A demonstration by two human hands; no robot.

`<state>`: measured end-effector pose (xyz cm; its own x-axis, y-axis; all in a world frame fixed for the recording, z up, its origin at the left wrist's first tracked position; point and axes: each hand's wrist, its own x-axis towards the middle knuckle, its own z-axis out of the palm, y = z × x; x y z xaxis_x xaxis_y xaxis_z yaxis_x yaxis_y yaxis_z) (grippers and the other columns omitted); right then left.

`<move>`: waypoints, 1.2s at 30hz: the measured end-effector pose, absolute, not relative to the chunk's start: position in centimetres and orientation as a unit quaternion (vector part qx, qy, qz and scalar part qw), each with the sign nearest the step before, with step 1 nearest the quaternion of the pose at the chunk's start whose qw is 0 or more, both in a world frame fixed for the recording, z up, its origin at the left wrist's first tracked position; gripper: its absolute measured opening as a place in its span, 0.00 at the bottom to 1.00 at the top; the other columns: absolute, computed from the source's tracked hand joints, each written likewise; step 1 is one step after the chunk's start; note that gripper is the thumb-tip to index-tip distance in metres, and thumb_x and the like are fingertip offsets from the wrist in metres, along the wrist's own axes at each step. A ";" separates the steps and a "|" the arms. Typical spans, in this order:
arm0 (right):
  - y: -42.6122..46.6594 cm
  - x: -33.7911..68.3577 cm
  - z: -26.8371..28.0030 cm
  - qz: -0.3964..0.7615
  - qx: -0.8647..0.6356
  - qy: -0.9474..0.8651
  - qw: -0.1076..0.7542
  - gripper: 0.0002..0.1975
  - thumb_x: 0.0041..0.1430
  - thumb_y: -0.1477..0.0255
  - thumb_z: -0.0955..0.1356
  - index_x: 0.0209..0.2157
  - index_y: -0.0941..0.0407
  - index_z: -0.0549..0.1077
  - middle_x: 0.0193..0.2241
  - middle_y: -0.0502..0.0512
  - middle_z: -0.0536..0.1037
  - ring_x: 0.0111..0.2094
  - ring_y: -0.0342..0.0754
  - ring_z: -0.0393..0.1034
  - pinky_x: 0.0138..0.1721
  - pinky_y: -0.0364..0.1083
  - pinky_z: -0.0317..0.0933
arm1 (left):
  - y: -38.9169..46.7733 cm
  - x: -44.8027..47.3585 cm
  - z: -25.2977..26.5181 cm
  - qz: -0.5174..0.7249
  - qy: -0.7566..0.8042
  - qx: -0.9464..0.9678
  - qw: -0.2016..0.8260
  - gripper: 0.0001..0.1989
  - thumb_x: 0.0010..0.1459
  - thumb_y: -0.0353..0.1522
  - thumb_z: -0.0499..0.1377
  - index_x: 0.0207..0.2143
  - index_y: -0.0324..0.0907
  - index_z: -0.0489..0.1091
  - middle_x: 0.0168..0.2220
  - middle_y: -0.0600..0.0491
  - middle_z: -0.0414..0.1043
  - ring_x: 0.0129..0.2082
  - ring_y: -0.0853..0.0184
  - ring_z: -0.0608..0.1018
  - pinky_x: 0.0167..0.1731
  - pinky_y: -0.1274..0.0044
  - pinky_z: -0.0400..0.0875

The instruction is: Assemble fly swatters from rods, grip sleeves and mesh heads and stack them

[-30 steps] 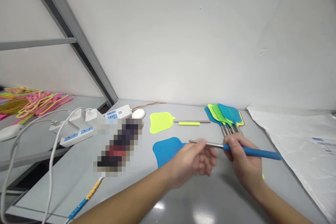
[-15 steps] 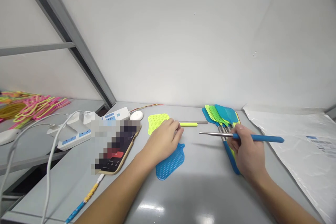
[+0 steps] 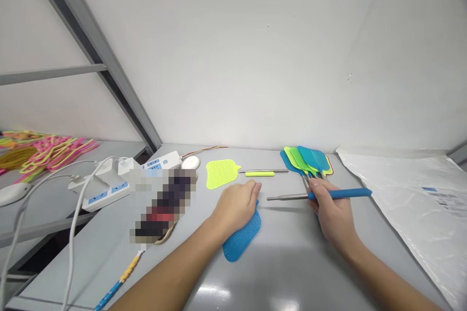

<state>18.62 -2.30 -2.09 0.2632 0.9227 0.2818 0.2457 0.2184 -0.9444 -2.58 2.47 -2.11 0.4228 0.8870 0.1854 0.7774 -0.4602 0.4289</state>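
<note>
My left hand [image 3: 236, 208] is closed on a blue perforated fly swatter head [image 3: 241, 242], whose broad end sticks out below the palm. In my right hand [image 3: 332, 215] is a swatter rod with a blue handle [image 3: 341, 194]; its thin metal tip points left toward my left hand, apart from the swatter head. Beyond my left hand lies a yellow-green swatter head [image 3: 221, 174], with a metal rod [image 3: 282, 171] and a yellow-green handle [image 3: 260, 174] beside it. Several fly swatters [image 3: 313, 158] in blue and green overlap behind my right hand, which partly hides their handles.
A white plastic mailing bag [image 3: 394, 180] covers the right side of the grey table [image 3: 288, 238]. To the left are a phone [image 3: 164, 211], white power strips [image 3: 105, 197] with cables, and a round white disc [image 3: 190, 162]. Pink and yellow cords [image 3: 58, 155] lie farther left.
My left hand has closed on the blue swatter head and shifted slightly right and nearer, uncovering the yellow-green head's neck. My right hand has brought the blue-handled rod left toward it.
</note>
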 end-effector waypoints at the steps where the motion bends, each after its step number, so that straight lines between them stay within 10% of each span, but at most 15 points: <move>1: -2.4 18.6 -2.1 0.304 -0.554 -0.524 0.572 0.21 0.63 0.59 0.62 0.20 0.55 0.58 0.20 0.46 0.54 0.22 0.41 0.48 0.21 0.43 0.45 | 2.5 -2.6 -1.9 0.216 0.498 0.823 0.169 0.20 0.67 0.42 0.40 0.29 0.45 0.64 0.19 0.55 0.62 0.20 0.63 0.66 0.24 0.74 0.49; 8: -2.3 18.5 -1.9 0.358 -0.551 -0.515 0.551 0.22 0.63 0.58 0.62 0.19 0.55 0.57 0.20 0.46 0.54 0.23 0.42 0.48 0.23 0.43 0.44 | 2.0 -2.6 -1.0 0.275 0.432 0.813 0.276 0.17 0.67 0.40 0.41 0.31 0.45 0.61 0.24 0.55 0.67 0.24 0.65 0.70 0.26 0.75 0.53; 36: -2.1 18.2 -2.5 0.375 -0.519 -0.532 0.555 0.21 0.63 0.60 0.61 0.19 0.55 0.58 0.20 0.46 0.54 0.22 0.41 0.49 0.22 0.43 0.44 | 1.8 -2.6 -0.5 0.202 0.405 0.875 0.174 0.17 0.68 0.40 0.38 0.32 0.45 0.59 0.22 0.55 0.67 0.23 0.65 0.70 0.25 0.76 0.55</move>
<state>18.22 -2.13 -2.53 0.1540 0.9673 0.2014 0.1358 0.1812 -0.9740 -2.60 1.78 -0.46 0.5910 0.7781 0.2127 0.6379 -0.6122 0.4671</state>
